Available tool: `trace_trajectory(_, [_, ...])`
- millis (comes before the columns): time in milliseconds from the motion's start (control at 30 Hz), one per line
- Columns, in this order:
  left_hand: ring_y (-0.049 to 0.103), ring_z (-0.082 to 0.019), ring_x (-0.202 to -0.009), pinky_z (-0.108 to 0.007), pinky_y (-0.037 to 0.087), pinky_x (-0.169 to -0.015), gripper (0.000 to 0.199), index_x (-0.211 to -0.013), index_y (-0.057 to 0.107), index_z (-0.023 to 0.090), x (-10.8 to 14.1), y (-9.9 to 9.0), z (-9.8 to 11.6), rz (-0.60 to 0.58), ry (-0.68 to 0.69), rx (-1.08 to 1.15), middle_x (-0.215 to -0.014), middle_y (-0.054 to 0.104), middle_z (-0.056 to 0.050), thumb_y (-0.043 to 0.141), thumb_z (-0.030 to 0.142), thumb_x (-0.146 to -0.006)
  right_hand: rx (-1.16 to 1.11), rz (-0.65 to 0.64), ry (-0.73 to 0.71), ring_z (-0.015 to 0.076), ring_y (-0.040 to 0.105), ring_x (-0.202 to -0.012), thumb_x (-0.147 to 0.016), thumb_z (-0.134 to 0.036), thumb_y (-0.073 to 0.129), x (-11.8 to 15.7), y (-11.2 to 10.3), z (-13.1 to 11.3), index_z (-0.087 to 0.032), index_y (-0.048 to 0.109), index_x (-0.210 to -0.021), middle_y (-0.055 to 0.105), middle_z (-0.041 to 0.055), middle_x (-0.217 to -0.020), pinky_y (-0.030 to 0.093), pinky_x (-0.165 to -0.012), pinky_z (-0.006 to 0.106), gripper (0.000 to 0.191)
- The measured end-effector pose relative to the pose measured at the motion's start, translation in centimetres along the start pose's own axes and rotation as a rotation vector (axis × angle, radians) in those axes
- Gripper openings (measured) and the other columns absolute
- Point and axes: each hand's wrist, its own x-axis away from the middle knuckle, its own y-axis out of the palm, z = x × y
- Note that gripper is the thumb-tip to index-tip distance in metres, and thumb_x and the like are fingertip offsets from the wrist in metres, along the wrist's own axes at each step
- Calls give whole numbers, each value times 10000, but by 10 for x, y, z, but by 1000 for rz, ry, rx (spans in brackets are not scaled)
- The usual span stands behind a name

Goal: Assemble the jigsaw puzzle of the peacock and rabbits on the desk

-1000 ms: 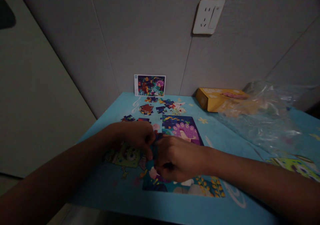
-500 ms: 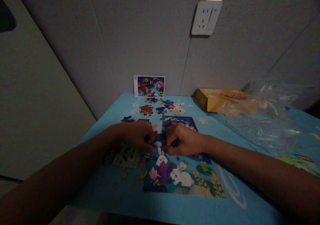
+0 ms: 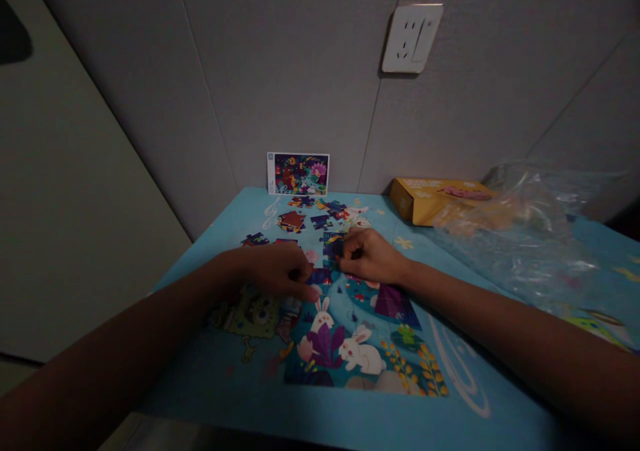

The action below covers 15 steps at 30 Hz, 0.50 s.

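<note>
A partly assembled jigsaw puzzle (image 3: pixel 357 351) with white rabbits, purple leaves and a frog lies flat on the table. At its left edge is my left hand (image 3: pixel 277 271), fingers curled and thumb tip touching the pieces near the upper rabbit. My right hand (image 3: pixel 373 256) rests over the puzzle's upper part, its fingers bent inward and fingertips down near the dark blue pieces. Whatever lies under the fingertips of either hand is hidden. Beyond the hands are loose puzzle pieces, among them a brown cluster (image 3: pixel 291 221) and a dark blue piece (image 3: pixel 321 222).
A picture card (image 3: pixel 301 174) leans against the wall at the back. To the right stand a yellow box (image 3: pixel 425 201) and a crumpled clear plastic bag (image 3: pixel 525 237). The light blue table (image 3: pixel 240 404) has printed cartoon figures. A socket (image 3: pixel 413 37) is on the wall.
My right hand has moved away from my left, up and to the right across the puzzle, uncovering its middle. My left hand has stayed nearly in place.
</note>
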Motion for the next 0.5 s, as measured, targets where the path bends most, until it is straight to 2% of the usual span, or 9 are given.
trace_trajectory(100, [409, -76, -440, -227, 266, -471, 465, -550, 509, 169, 0, -3, -3, 146, -27, -102, -464, 449, 52, 621, 498, -860, 135, 81, -40, 158, 527, -713, -732, -159, 612, 1, 1, 1, -175, 551, -553, 557, 17, -660, 404, -748, 296, 189])
trace_trajectory(167, [480, -96, -511, -228, 293, -517, 358, -687, 612, 173, 1, -9, -4, 208, -110, -189, -551, 551, 39, 697, 503, -800, 235, 116, -1, 205, 559, -857, -779, -194, 607, 2, 3, 4, -156, 649, -747, 613, 76, -851, 421, -811, 328, 65])
trace_trajectory(200, [515, -111, -558, -229, 304, -539, 342, -798, 654, 181, 2, -12, -4, 209, -160, -232, -620, 603, 30, 743, 508, -752, 274, 120, 25, 224, 563, -914, -813, -227, 600, 2, 4, 5, -149, 670, -857, 617, 100, -935, 425, -843, 347, 114])
trace_trajectory(300, [567, -152, -682, -238, 314, -580, 535, -1042, 661, 217, 6, -19, -3, 121, -261, -344, -798, 658, 10, 825, 525, -636, 347, 88, 86, 257, 553, -1019, -898, -337, 558, 2, 6, 8, -154, 648, -1068, 601, 131, -1089, 415, -914, 394, 266])
trace_trajectory(367, [570, -163, -722, -243, 315, -590, 538, -1042, 660, 222, 8, -21, -4, 80, -265, -372, -843, 649, 4, 822, 530, -633, 388, 57, 107, 269, 544, -1052, -918, -364, 537, 2, 6, 8, -167, 635, -1099, 594, 130, -1124, 406, -929, 410, 286])
trace_trajectory(500, [563, -157, -722, -245, 316, -586, 410, -964, 667, 214, 7, -20, -6, 57, -239, -329, -823, 633, 7, 792, 488, -686, 455, 22, 127, 294, 536, -1082, -929, -384, 515, 1, 6, 3, -170, 627, -1116, 592, 133, -1146, 396, -925, 429, 306])
